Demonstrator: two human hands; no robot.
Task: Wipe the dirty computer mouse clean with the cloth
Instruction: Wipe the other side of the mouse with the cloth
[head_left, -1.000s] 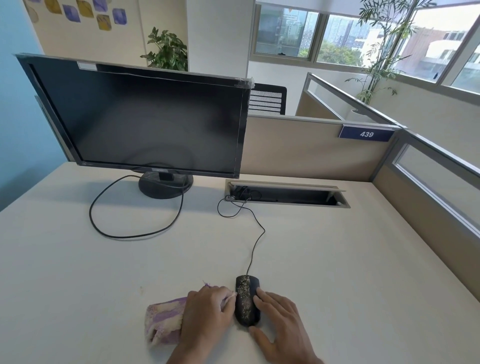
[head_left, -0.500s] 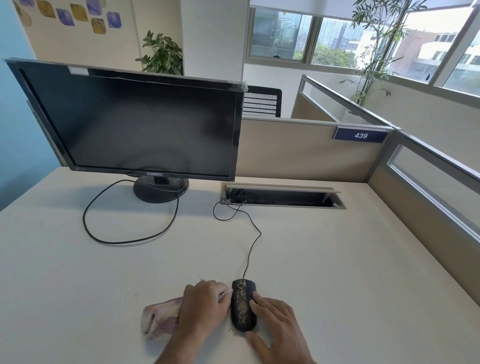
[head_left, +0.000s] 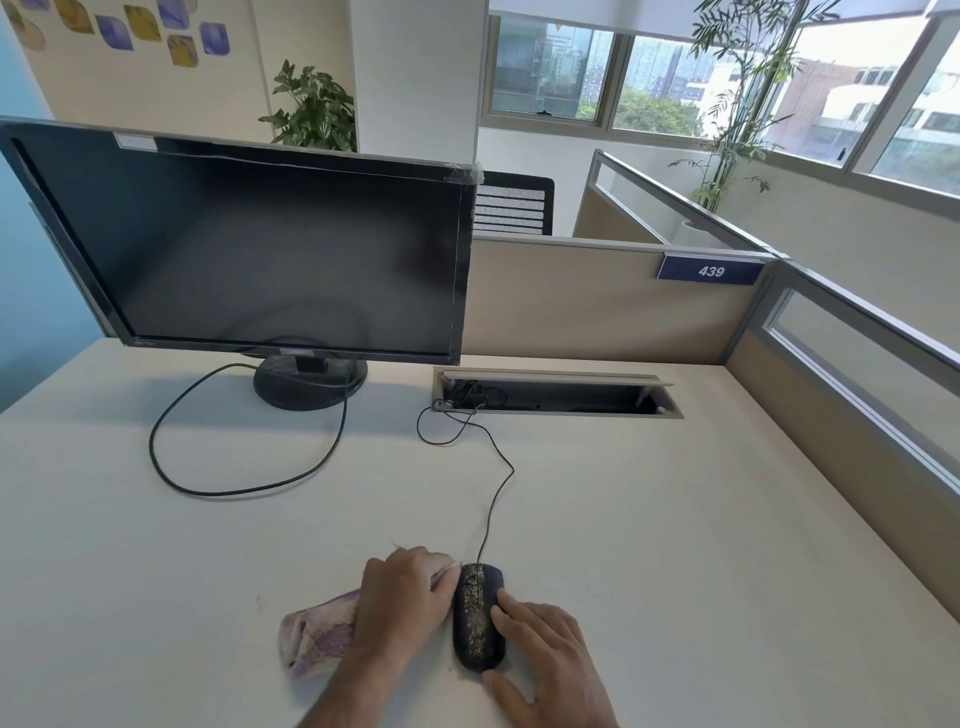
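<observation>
A broad, pale desk (head_left: 649, 545) with a matte, faintly grained top filled the cubicle, hemmed at the back and right by tan fabric partitions (head_left: 587, 301) edged in grey metal; a blue plate (head_left: 710, 270) on the back one read 439. Its right half lay bare out to the partition, and the left front stretch was open too.

A wide black monitor (head_left: 249, 249), screen dark and glossy, stood at the back left on a round black base (head_left: 309, 384). Behind the desk's middle a long rectangular cable slot (head_left: 558, 397) sat open, its grey lid tipped up. A thick black cable (head_left: 234, 452) looped loosely over the desk from the base.

Near the front edge the right hand (head_left: 550, 660) lay spread flat, fingers pressing the right flank of the mouse and the thumb just beside its tail, steadying rather than clasping it. The left hand (head_left: 405, 603) was closed over a bunched cloth (head_left: 319, 636), soft and crumpled, cream with purple print, whose tail spilled out to the left; its knuckles touched the mouse's left side.

Between the 2 hands sat the computer mouse (head_left: 478, 618), a smooth black oval speckled along its back with gritty tan dirt. Its thin cord (head_left: 496, 493) snaked back to the slot.
</observation>
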